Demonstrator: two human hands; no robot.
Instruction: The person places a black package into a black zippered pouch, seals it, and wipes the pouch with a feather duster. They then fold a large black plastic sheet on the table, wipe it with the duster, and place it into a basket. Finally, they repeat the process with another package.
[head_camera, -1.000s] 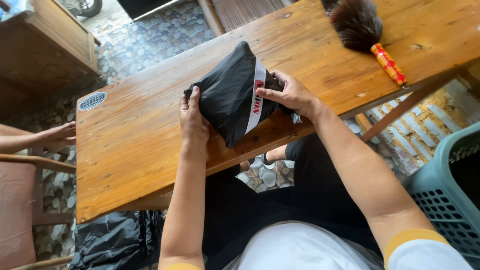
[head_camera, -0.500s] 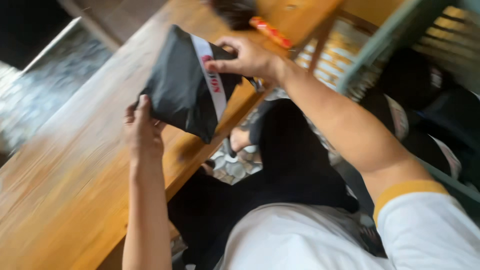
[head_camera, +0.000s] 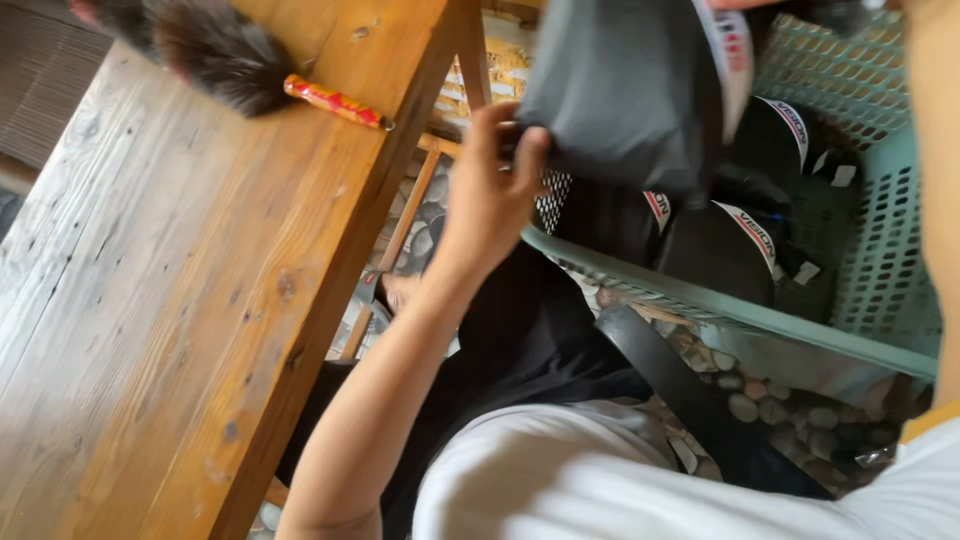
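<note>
A folded black garment (head_camera: 620, 90) with a white and red band hangs in the air above a pale green plastic basket (head_camera: 700, 300). My left hand (head_camera: 490, 190) grips its lower left edge, beside the table's corner. My right forearm runs up the right edge of the view. Only a sliver of my right hand (head_camera: 745, 4) shows at the top edge, on the garment's upper end. Several similar folded black garments (head_camera: 740, 250) lie inside the basket.
A wooden plank table (head_camera: 150, 300) fills the left side, with a dark feather duster (head_camera: 220, 50) on a red handle at its far end. The perforated basket stands on a pebble floor (head_camera: 780, 410) to my right. My lap is in black cloth.
Both hands lifted the folded garment off the table and carried it right, over the basket. My head turned right, so the basket now fills the view.
</note>
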